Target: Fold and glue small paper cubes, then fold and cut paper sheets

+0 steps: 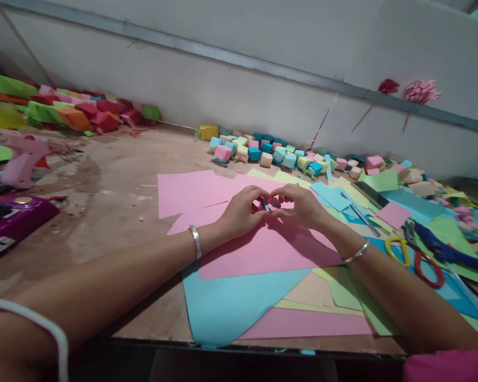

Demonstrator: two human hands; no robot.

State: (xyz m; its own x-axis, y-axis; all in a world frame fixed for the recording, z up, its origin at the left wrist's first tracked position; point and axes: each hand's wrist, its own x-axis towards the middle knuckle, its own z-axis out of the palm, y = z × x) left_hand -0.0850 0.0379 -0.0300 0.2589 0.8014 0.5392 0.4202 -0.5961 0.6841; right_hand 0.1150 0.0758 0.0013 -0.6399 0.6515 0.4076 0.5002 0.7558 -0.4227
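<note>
My left hand (245, 212) and my right hand (297, 206) meet over the pink paper sheets (239, 257). Both have curled fingers, with thumbs and fingertips closed around a small object (266, 203). Dark, pink and pale bluish bits of it show between the fingers, but its kind is too small and covered to tell. Shadows of the hands fall on the pink sheet. Beneath that lies a light blue sheet (227, 302), with green, yellow and peach sheets beside it.
Scissors with yellow and red handles (428, 268), a dark blue-handled tool (446, 246) and a craft knife (362, 215) lie at right. Small paper cubes (255, 154) line the wall. At left are a pink glue gun (24, 159) and a purple device (19, 223). A white cable (43, 323) crosses my left arm.
</note>
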